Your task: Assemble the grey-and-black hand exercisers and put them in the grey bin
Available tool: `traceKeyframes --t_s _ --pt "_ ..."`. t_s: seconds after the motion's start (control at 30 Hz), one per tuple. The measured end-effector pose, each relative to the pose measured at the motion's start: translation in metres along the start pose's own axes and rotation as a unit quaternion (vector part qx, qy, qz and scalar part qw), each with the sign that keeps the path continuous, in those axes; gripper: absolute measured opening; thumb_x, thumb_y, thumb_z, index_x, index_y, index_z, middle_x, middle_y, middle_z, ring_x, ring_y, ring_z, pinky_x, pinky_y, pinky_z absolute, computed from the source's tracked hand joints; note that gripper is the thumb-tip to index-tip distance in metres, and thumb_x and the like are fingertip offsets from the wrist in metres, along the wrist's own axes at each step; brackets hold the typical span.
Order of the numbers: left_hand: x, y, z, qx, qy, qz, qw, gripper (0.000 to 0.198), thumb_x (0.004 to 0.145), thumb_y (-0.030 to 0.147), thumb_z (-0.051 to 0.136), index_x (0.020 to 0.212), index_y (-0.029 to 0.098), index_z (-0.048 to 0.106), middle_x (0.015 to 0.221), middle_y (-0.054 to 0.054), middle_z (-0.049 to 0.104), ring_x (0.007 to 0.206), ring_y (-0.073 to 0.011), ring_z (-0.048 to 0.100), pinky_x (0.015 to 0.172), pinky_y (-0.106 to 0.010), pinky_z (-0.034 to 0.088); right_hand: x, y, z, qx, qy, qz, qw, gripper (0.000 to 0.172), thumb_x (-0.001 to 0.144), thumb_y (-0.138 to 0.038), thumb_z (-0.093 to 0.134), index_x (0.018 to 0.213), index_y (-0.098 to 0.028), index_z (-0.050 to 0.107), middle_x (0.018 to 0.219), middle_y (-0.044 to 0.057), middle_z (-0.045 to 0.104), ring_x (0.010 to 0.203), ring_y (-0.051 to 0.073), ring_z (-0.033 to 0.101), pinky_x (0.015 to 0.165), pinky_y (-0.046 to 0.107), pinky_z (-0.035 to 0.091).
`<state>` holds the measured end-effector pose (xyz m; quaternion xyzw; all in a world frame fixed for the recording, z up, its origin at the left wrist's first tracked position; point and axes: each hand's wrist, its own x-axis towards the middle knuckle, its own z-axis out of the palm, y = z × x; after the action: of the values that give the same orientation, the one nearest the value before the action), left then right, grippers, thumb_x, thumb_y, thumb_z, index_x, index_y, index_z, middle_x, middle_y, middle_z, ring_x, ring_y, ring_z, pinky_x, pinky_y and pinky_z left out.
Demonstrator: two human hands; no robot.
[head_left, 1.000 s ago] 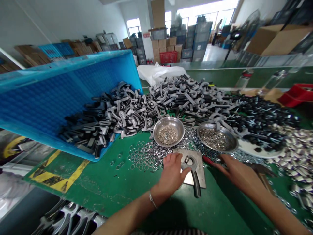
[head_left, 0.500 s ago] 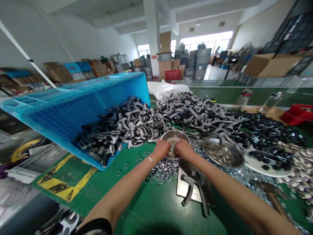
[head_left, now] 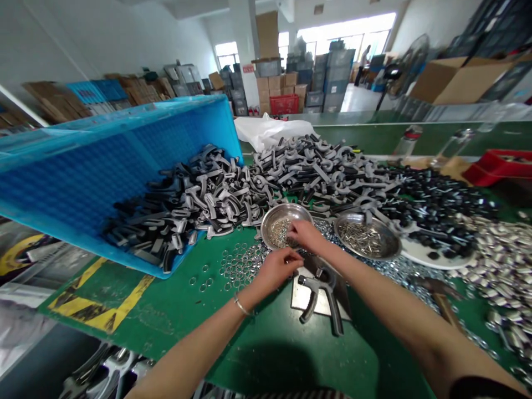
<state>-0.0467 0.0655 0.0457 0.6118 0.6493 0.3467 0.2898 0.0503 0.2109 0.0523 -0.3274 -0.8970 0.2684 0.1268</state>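
Observation:
My right hand (head_left: 305, 235) reaches into a round metal bowl (head_left: 266, 241) of tiny brass-coloured parts (head_left: 279, 230), fingers bunched among them. Just in front of the bowl, my left hand (head_left: 276, 270) has thumb and forefinger brought together in a pinch over the upper edge of a metal plate (head_left: 300, 299). Whatever either hand grips is too small or hidden to make out. On the plate lies a grey metal piece with two black-gripped handles (head_left: 333, 310), touched by neither hand. Loose shiny rings (head_left: 236, 269) are scattered left of my left hand.
A tipped blue crate (head_left: 178, 136) spills a heap of grey and black handles (head_left: 307, 166). To the right are a second metal bowl of pins (head_left: 361, 238), black-headed bolts (head_left: 432, 199), a hammer (head_left: 446, 310), pale metal pieces (head_left: 507, 260) and a red bin (head_left: 499, 166).
My left hand has come out of the bowl and moved toward me, above the plate's edge. My right hand stays in the bowl. The view has tilted down a little.

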Motion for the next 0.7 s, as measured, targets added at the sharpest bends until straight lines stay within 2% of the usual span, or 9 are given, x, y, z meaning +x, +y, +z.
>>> traceKeyframes --t_s 0.1,0.2,0.27,0.33,0.4,0.43,0.5,0.57,0.7 --pt "-0.020 0.013 0.027 0.037 -0.047 0.073 0.996 0.010 0.090 0.023 0.062 0.088 0.018 0.071 0.090 -0.003 0.074 0.087 -0.0186 0.065 0.085 -0.031 0.045 -0.037 0.004 -0.013 0.111 0.047 0.026 0.992 0.017 0.088 -0.033 0.065 0.089 -0.016 0.066 0.089 0.005 0.072 0.085 0.019 0.067 0.080 0.032 0.052" --pt "-0.022 0.016 0.043 0.175 -0.043 0.134 0.974 0.013 0.093 0.025 0.059 0.089 0.017 0.070 0.094 -0.006 0.071 0.097 -0.0231 0.060 0.093 -0.038 0.039 -0.100 0.014 -0.023 0.202 0.066 0.070 0.975 0.026 0.090 -0.043 0.058 0.091 -0.018 0.062 0.080 0.002 0.070 0.069 0.017 0.067 0.066 0.030 0.053" --pt "-0.019 0.016 0.049 0.236 -0.043 0.162 0.957 0.018 0.096 0.028 0.056 0.091 0.016 0.068 0.093 -0.008 0.069 0.097 -0.0244 0.057 0.093 -0.040 0.037 -0.147 0.022 -0.024 0.257 0.072 0.112 0.957 0.030 0.091 -0.048 0.056 0.091 -0.018 0.062 0.078 0.002 0.070 0.063 0.016 0.066 0.062 0.029 0.053" --pt "-0.018 0.015 0.052 0.268 -0.042 0.189 0.944 0.021 0.098 0.030 0.053 0.091 0.016 0.067 0.091 -0.008 0.068 0.095 -0.0243 0.056 0.092 -0.041 0.037 -0.188 0.029 -0.021 0.348 0.078 0.182 0.916 0.033 0.086 -0.051 0.063 0.091 -0.017 0.063 0.081 0.004 0.072 0.064 0.016 0.066 0.065 0.030 0.053" --pt "-0.018 0.015 0.054 0.288 -0.037 0.213 0.933 0.024 0.099 0.030 0.050 0.091 0.015 0.067 0.090 -0.008 0.067 0.094 -0.0239 0.055 0.091 -0.041 0.037 -0.218 0.035 -0.015 0.440 0.084 0.242 0.861 0.035 0.081 -0.051 0.072 0.089 -0.017 0.065 0.086 0.006 0.073 0.068 0.015 0.066 0.070 0.029 0.053" --pt "-0.019 0.015 0.055 0.298 -0.035 0.224 0.927 0.025 0.100 0.029 0.048 0.091 0.015 0.067 0.089 -0.008 0.067 0.093 -0.0239 0.054 0.090 -0.042 0.037 -0.228 0.037 -0.011 0.474 0.087 0.258 0.837 0.036 0.079 -0.050 0.075 0.088 -0.017 0.066 0.088 0.007 0.073 0.069 0.015 0.066 0.072 0.029 0.053" --pt "-0.024 0.013 0.056 0.318 -0.036 0.245 0.915 0.026 0.101 0.027 0.045 0.093 0.015 0.067 0.089 -0.008 0.066 0.092 -0.0237 0.055 0.089 -0.042 0.038 -0.239 0.038 -0.004 0.510 0.091 0.261 0.814 0.036 0.079 -0.050 0.076 0.087 -0.016 0.067 0.090 0.008 0.073 0.071 0.015 0.066 0.073 0.029 0.053" --pt "-0.030 0.009 0.057 0.332 -0.037 0.269 0.903 0.025 0.101 0.024 0.043 0.104 0.015 0.066 0.096 -0.009 0.068 0.095 -0.0231 0.055 0.090 -0.041 0.039 -0.240 0.036 0.000 0.516 0.092 0.247 0.815 0.036 0.082 -0.051 0.072 0.085 -0.015 0.066 0.087 0.008 0.073 0.070 0.016 0.066 0.073 0.031 0.053" --pt "-0.048 -0.001 0.058 0.363 -0.033 0.306 0.880 0.034 0.103 0.022 0.040 0.132 0.015 0.054 0.126 -0.011 0.063 0.110 -0.0230 0.054 0.099 -0.042 0.039 -0.225 0.028 0.007 0.335 0.118 0.165 0.920 0.037 0.094 -0.050 0.053 0.085 -0.016 0.064 0.074 0.007 0.071 0.062 0.018 0.067 0.064 0.032 0.054"
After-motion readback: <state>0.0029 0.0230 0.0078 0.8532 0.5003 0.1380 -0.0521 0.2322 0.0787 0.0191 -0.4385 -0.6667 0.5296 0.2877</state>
